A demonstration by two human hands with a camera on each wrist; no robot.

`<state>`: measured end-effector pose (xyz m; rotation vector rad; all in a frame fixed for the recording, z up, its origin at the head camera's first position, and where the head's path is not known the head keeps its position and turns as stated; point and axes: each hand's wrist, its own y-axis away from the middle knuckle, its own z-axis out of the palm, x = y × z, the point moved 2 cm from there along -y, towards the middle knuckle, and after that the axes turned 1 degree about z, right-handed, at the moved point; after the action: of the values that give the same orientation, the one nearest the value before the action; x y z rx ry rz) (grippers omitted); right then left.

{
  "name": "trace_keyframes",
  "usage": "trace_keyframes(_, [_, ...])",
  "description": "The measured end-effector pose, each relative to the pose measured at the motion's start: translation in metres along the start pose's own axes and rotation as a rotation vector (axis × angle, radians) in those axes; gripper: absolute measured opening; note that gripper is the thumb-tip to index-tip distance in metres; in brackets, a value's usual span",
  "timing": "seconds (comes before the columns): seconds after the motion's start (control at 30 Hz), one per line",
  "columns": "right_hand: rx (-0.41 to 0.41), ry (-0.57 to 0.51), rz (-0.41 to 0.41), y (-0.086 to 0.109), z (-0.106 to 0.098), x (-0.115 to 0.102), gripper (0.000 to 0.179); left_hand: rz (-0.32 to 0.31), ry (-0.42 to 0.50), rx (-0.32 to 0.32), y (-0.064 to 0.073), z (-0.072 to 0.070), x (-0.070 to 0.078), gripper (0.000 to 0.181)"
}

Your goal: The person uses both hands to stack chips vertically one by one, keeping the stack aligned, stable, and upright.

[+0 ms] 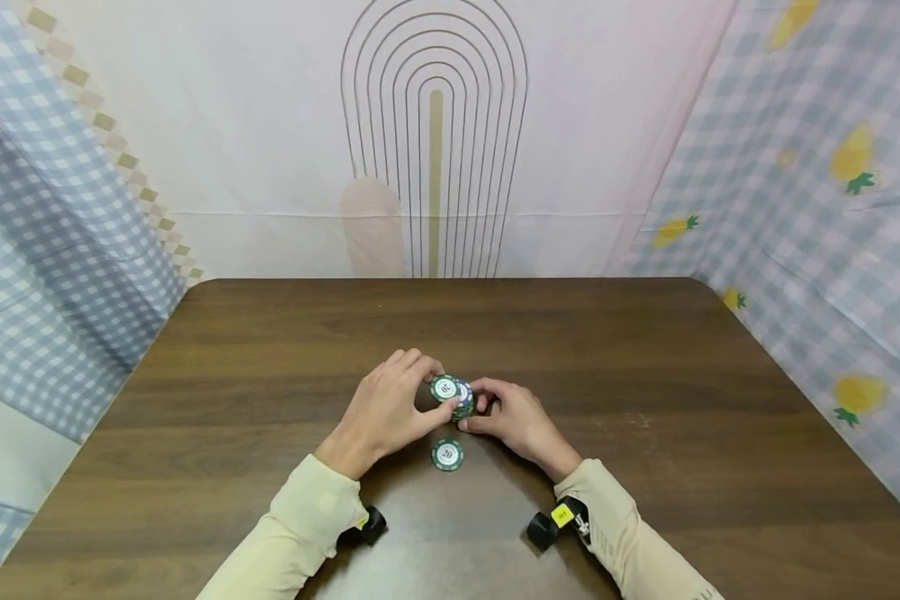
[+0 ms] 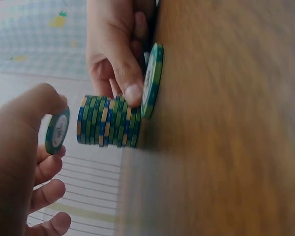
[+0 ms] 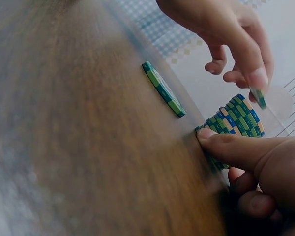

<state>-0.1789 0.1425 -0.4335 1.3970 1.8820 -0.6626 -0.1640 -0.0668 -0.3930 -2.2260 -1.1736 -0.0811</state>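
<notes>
A stack of several green and blue poker chips (image 2: 108,120) stands on the table in front of me. My right hand (image 1: 521,421) holds the stack low down, thumb on the near side and fingers around the far side. Between thumb and fingertips my left hand (image 1: 390,404) pinches one green poker chip (image 1: 445,387) marked 20. In the left wrist view that chip is apart from the stack, just above its top. Another green 20 chip (image 1: 447,454) lies flat on the table, nearer to me than the stack.
The brown wooden table (image 1: 270,333) has rounded far corners. A pale cloth with an arch pattern (image 1: 270,125) hangs behind it, and checked cloths (image 1: 795,250) hang at both sides. A black camera (image 1: 555,523) is strapped to each wrist.
</notes>
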Motion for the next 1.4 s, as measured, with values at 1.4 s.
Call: trace_keyframes(1.4, [-0.023, 0.027, -0.007, -0.002, -0.001, 0.001, 0.029, -0.139, 0.014, -0.150, -0.006, 0.013, 0.005, 0.044])
